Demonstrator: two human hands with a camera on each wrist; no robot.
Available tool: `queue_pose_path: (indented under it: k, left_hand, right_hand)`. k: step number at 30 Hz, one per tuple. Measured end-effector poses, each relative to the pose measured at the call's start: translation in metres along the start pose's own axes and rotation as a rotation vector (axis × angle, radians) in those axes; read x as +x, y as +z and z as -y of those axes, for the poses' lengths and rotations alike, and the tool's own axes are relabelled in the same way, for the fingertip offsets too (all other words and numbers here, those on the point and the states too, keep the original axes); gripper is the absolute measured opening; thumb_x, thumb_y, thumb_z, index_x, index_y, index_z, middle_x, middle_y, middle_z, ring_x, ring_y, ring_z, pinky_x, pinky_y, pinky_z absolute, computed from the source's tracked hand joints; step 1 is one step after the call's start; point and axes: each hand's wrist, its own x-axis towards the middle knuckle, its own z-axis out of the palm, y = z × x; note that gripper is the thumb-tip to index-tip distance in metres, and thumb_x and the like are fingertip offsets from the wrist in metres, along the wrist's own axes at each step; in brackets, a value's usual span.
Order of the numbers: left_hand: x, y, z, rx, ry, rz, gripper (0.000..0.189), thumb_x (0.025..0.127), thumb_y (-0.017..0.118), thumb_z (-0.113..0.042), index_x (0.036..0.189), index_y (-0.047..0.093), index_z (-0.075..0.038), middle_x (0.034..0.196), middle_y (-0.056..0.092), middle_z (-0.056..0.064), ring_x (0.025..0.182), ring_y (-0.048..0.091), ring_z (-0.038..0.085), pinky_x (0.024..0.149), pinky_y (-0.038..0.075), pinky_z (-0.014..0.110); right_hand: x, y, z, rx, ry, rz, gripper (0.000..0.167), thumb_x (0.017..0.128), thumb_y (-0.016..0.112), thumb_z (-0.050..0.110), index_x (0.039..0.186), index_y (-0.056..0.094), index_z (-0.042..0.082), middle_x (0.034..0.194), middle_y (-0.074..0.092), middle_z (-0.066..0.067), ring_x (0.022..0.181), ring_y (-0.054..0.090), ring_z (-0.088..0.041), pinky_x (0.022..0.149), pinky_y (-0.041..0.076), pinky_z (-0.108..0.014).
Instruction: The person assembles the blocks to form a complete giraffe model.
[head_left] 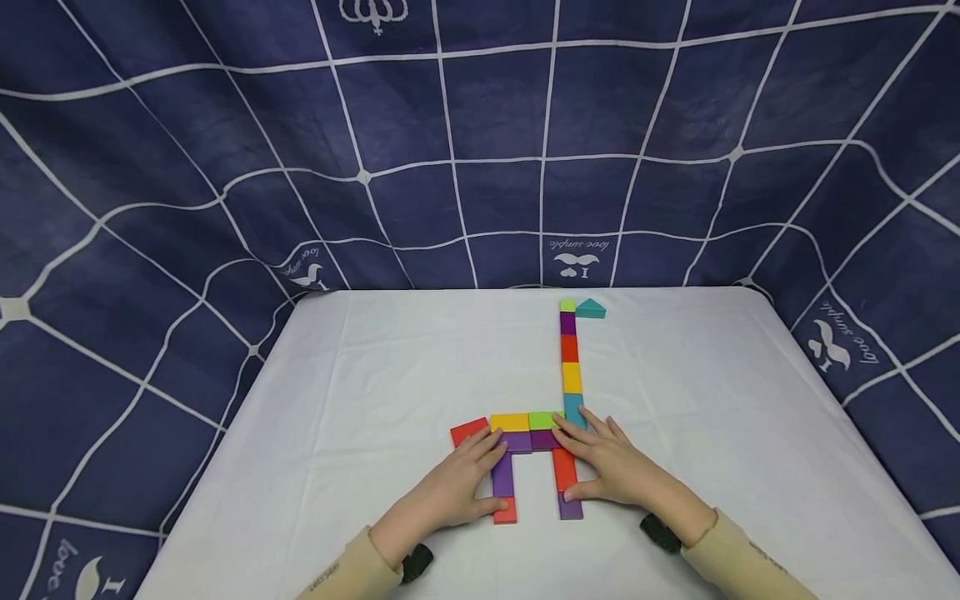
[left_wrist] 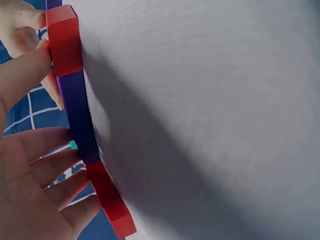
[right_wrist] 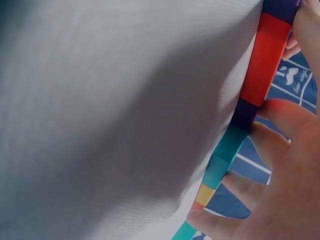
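My left hand (head_left: 453,492) lies on the left side of a flat layout of coloured blocks, fingers spread. Its thumb touches a red block (head_left: 506,513) below a purple block (head_left: 502,477); its fingertips reach the upper purple block (head_left: 516,442) beside a tilted red block (head_left: 467,432). Opposite it, my right hand (head_left: 618,462) has its thumb at the lower purple block (head_left: 570,509) under a red block (head_left: 564,471). Its fingers touch the dark purple block (head_left: 542,440), the green block (head_left: 542,420) and the teal block (right_wrist: 225,150). A yellow block (head_left: 510,422) adjoins the green one.
From the teal block a straight column runs away: yellow (head_left: 572,377), red (head_left: 570,348), dark purple (head_left: 567,323) and green (head_left: 567,306) blocks. A teal triangular block (head_left: 591,309) sits right of its top. The white-covered table (head_left: 420,358) meets a dark blue checked curtain (head_left: 495,200).
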Motion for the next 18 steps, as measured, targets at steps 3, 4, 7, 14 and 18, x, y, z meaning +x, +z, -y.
queue_pose_path:
  k: [3,4,7,14,18]
  left_hand:
    - [0.0012,0.0011,0.0005,-0.005,-0.005,0.008,0.080,0.089,0.068,-0.049,0.151,0.039,-0.009,0.163,0.028,0.006,0.152,0.021,0.027,0.118,0.032,0.044]
    - [0.0019,0.0017,0.0008,-0.004,-0.004,0.009,0.080,0.089,0.068,-0.049,0.152,0.038,-0.009,0.163,0.027,0.006,0.152,0.021,0.027,0.119,0.032,0.044]
    - [0.0032,0.0017,0.0010,0.001,-0.002,0.009,0.080,0.089,0.068,-0.049,0.152,0.038,-0.009,0.163,0.027,0.005,0.152,0.021,0.027,0.119,0.031,0.044]
    - [0.0019,0.0015,0.0003,-0.006,0.004,-0.004,0.081,0.089,0.068,-0.050,0.152,0.037,-0.008,0.162,0.028,0.007,0.152,0.022,0.028,0.118,0.032,0.045]
    - [0.0001,-0.0022,0.0017,-0.029,0.023,-0.073,0.081,0.091,0.066,-0.048,0.152,0.036,-0.005,0.161,0.029,0.011,0.151,0.023,0.031,0.118,0.033,0.047]
  right_hand:
    - [-0.0001,-0.0005,-0.0006,0.004,0.011,0.011,0.092,0.076,0.071,0.063,0.147,0.047,0.009,0.161,0.032,-0.006,0.148,0.017,-0.048,0.108,0.015,-0.078]
    - [-0.0003,-0.0010,-0.0005,0.003,0.011,0.011,0.092,0.076,0.071,0.063,0.147,0.047,0.009,0.161,0.032,-0.006,0.147,0.018,-0.049,0.108,0.015,-0.078]
    - [0.0000,-0.0021,-0.0006,0.002,0.016,0.010,0.092,0.076,0.072,0.062,0.146,0.047,0.009,0.161,0.032,-0.006,0.147,0.018,-0.049,0.108,0.015,-0.078]
    - [-0.0002,0.0004,0.0019,0.019,0.029,-0.006,0.090,0.076,0.072,0.063,0.147,0.048,0.012,0.160,0.034,-0.005,0.147,0.019,-0.048,0.109,0.014,-0.077]
    - [0.0001,-0.0015,0.0012,0.061,0.045,-0.081,0.078,0.083,0.070,0.057,0.147,0.048,0.018,0.159,0.036,-0.001,0.148,0.020,-0.044,0.111,0.016,-0.075]
